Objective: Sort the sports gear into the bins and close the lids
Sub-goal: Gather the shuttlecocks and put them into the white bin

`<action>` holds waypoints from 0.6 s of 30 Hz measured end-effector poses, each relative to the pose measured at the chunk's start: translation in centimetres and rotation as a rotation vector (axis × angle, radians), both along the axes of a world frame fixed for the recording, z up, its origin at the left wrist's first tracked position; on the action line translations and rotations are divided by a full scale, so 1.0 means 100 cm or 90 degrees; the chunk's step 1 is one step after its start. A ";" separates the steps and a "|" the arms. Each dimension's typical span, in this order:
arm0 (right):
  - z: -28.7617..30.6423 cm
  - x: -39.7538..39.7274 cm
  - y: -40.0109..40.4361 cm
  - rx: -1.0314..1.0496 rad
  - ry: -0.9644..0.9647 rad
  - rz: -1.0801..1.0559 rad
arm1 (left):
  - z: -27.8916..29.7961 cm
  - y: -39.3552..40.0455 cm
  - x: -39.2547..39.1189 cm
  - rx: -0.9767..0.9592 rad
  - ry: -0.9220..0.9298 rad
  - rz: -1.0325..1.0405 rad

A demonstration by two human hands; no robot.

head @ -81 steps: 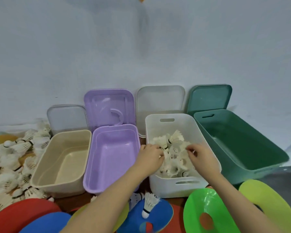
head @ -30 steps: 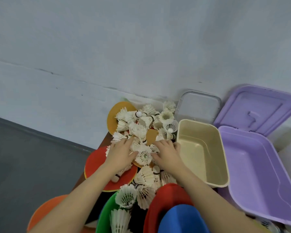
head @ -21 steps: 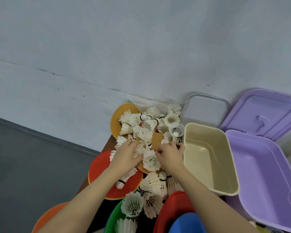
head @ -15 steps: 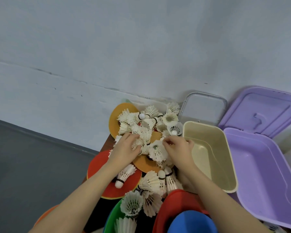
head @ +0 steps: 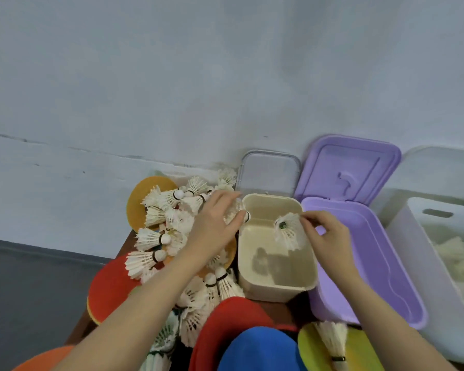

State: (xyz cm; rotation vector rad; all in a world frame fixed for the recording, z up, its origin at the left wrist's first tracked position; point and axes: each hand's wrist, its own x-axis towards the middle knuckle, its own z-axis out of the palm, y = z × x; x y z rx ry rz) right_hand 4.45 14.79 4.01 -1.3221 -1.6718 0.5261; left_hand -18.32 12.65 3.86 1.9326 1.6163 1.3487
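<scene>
Shuttlecocks carried from the pile toward the bins

A shuttlecock (head: 288,231) is pinched by the right hand (head: 328,236) above the beige bin (head: 276,290); another is clasped by the left hand (head: 216,226) at its rim, presumably bound for the white bin (head: 423,236) at the table's right, where shuttlecocks already lie.

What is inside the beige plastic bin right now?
The beige plastic bin shows only a bare floor with shadows. The right hand holds a white feather shuttlecock above it; that shuttlecock hides part of the bin's far wall.
</scene>
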 end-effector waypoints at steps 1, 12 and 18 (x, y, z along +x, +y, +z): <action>0.001 0.016 -0.002 0.015 0.002 -0.003 | 0.003 0.003 0.017 0.013 0.008 -0.009; 0.009 0.220 -0.014 0.122 -0.038 -0.125 | 0.024 0.028 0.242 0.020 0.030 -0.125; 0.008 0.332 -0.017 0.107 -0.036 -0.187 | 0.023 0.037 0.361 0.038 0.019 -0.185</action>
